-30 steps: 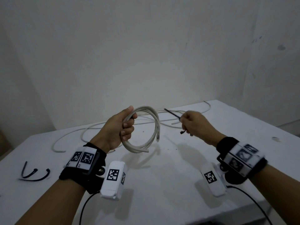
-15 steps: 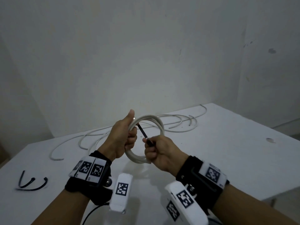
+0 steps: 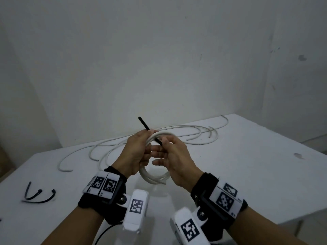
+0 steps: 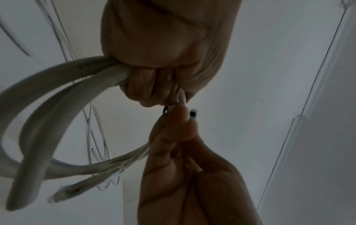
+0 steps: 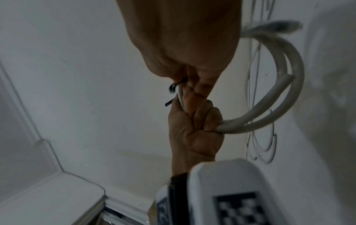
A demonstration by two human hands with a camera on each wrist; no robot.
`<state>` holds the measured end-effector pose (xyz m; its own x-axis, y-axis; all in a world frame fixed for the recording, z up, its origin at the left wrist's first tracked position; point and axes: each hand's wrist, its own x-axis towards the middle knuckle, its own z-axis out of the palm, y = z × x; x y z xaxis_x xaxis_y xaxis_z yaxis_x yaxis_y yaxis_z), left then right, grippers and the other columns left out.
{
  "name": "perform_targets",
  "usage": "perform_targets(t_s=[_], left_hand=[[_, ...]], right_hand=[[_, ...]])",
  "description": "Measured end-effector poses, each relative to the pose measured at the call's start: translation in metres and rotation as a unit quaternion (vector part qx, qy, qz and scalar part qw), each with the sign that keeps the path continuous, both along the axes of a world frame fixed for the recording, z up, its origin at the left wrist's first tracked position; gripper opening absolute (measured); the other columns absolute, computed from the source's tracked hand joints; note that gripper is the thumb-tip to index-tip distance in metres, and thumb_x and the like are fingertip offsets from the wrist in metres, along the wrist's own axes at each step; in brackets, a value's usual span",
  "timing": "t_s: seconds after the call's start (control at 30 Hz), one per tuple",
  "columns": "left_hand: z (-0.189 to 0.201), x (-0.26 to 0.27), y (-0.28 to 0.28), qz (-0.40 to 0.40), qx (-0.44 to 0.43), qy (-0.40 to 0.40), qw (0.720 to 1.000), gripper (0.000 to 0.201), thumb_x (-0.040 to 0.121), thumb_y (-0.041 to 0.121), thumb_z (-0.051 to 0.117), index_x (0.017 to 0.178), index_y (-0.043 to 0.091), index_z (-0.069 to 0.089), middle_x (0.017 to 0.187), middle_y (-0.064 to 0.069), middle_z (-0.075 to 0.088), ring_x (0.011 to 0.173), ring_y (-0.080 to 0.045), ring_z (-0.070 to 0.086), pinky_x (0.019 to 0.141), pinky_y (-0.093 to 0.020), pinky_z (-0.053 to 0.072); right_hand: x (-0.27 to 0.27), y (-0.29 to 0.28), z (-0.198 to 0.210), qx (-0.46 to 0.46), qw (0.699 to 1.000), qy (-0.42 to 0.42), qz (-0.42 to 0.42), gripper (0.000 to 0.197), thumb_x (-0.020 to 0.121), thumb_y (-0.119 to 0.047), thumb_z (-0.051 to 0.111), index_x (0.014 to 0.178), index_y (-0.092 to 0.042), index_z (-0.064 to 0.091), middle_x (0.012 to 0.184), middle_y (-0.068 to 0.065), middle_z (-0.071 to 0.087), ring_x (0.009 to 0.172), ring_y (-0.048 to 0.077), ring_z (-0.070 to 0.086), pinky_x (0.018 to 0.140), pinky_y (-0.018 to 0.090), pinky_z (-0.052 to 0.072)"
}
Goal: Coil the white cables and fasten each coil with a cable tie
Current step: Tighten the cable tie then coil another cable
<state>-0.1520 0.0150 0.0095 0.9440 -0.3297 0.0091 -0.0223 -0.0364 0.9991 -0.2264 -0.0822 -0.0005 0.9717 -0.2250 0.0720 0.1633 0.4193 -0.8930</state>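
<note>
My left hand grips a white cable coil in the air above the white table. In the left wrist view its fingers curl round the coil. A black cable tie passes through the coil by my left thumb, its tip sticking up and to the left. My right hand pinches the tie's lower end between thumb and forefinger, the other fingers spread out. The right wrist view shows the tie between both hands, beside the coil.
Several loose white cables lie along the back of the table, more of them on the left. A few spare black ties lie near the left edge. A bare wall stands close behind. The table's right edge drops off.
My right hand has come in from the right with the tie and pushed it through the coil; its tip now sticks up past my left thumb. The coil stays in my left hand.
</note>
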Motion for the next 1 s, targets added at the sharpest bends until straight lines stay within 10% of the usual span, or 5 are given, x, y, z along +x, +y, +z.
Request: perform_targets(t_s=[0.3,0.43,0.63,0.83,1.0], left_hand=[[-0.002,0.003,0.009,0.005,0.008,-0.049,0.999,0.029,0.098,0.030,0.045,0.092,0.016,0.069,0.053,-0.002,0.033,0.037,-0.011,0.024,0.040,-0.016,0.018],[-0.007,-0.006,0.010,-0.016,0.004,-0.099,0.995,0.041,0.100,0.028,0.046,0.064,0.030,0.067,0.052,-0.005,0.030,0.038,-0.013,0.021,0.041,-0.017,0.017],[-0.013,-0.016,0.007,-0.010,0.024,-0.187,0.982,0.024,0.098,0.032,0.050,0.090,0.027,0.072,0.045,0.001,0.031,0.036,-0.011,0.022,0.038,-0.020,0.017],[-0.014,-0.020,0.008,0.009,0.069,-0.252,0.965,0.022,0.099,0.032,0.049,0.097,0.031,0.071,0.047,0.008,0.040,0.042,-0.011,0.027,0.041,-0.017,0.025],[-0.013,-0.027,0.005,0.013,0.117,-0.288,0.950,0.026,0.099,0.037,0.046,0.094,0.025,0.069,0.045,0.001,0.046,0.040,-0.007,0.028,0.044,-0.015,0.026]], right_hand=[[-0.013,-0.008,-0.007,-0.248,0.962,-0.109,-0.037,0.019,0.097,-0.012,0.050,0.086,-0.012,0.066,0.063,0.003,0.063,0.056,0.015,0.058,0.047,0.025,0.045],[-0.004,-0.014,0.005,-0.313,0.928,-0.151,-0.136,0.017,0.093,-0.021,0.058,0.085,-0.018,0.073,0.073,-0.002,0.068,0.070,0.011,0.059,0.069,0.031,0.049],[0.014,-0.025,0.016,-0.339,0.925,-0.114,-0.131,0.020,0.091,-0.017,0.059,0.079,-0.009,0.073,0.073,0.013,0.070,0.077,0.035,0.065,0.077,0.049,0.055],[0.010,-0.028,0.014,-0.405,0.897,-0.120,-0.133,0.018,0.092,-0.016,0.058,0.078,-0.013,0.069,0.061,-0.002,0.061,0.052,0.002,0.049,0.051,0.011,0.038],[0.011,-0.030,0.016,-0.421,0.893,-0.107,-0.119,0.025,0.094,-0.015,0.051,0.074,-0.015,0.065,0.063,-0.003,0.061,0.056,0.004,0.051,0.052,0.011,0.037]])
